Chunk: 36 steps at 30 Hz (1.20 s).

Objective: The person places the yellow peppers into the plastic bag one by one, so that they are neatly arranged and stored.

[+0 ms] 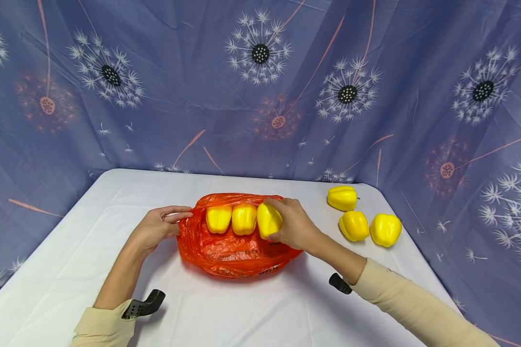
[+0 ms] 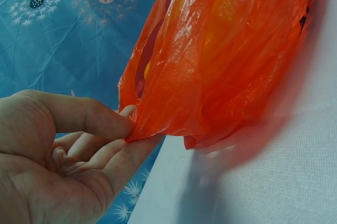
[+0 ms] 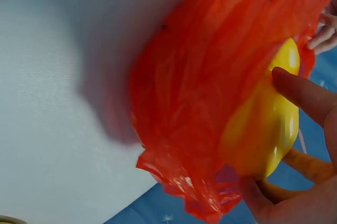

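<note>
A red plastic bag (image 1: 239, 250) lies open on the table, with two yellow bell peppers side by side inside it, the left pepper (image 1: 219, 220) and the middle pepper (image 1: 244, 219). My left hand (image 1: 156, 226) pinches the bag's left edge between thumb and fingers, plain in the left wrist view, where the bag (image 2: 210, 66) hangs from the fingertips. With thumb and fingers around it, my right hand (image 1: 295, 224) holds a third yellow bell pepper (image 1: 269, 220) at the right side of the bag's mouth. In the right wrist view the bag's film covers part of this pepper (image 3: 268, 124).
Three more yellow bell peppers lie at the table's right: a back one (image 1: 342, 198), a middle one (image 1: 354, 226) and a right one (image 1: 386, 230). A white cloth covers the table (image 1: 226, 313). Behind it hangs a blue dandelion-print curtain (image 1: 191, 96).
</note>
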### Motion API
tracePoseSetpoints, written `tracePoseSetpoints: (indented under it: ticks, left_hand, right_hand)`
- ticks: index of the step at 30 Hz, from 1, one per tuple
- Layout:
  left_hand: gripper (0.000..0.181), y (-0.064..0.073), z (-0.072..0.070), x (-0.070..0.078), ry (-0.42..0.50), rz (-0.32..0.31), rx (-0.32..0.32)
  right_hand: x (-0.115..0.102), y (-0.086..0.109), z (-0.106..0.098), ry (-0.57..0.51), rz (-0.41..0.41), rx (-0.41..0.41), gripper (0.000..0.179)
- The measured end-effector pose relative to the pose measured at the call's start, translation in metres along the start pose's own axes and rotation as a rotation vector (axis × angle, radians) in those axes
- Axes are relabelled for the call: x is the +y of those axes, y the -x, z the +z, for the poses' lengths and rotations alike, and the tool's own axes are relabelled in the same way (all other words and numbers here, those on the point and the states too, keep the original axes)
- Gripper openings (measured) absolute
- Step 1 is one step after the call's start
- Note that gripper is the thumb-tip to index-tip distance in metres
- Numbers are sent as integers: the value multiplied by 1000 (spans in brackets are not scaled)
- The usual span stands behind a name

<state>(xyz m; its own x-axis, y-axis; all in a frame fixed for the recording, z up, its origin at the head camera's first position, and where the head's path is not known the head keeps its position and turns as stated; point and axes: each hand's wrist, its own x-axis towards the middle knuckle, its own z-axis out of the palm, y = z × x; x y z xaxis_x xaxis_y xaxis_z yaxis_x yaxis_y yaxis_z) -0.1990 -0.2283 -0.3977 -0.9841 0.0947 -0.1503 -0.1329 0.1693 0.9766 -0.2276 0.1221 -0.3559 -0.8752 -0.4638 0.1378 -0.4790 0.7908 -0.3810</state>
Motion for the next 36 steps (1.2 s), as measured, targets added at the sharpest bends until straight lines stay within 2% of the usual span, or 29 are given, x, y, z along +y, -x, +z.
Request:
tracePoseSetpoints:
  ticks: [13, 22, 36]
  left_hand:
    - [67, 1, -1, 2, 3, 13, -7]
    - [67, 0, 0, 2, -5, 0, -6]
    - [66, -1, 0, 1, -12, 2, 4]
  right_hand:
    - [14, -6, 15, 60, -13, 18, 81]
    - [18, -9, 19, 93, 7, 16, 80]
    - [19, -13, 28, 97, 1, 1, 79]
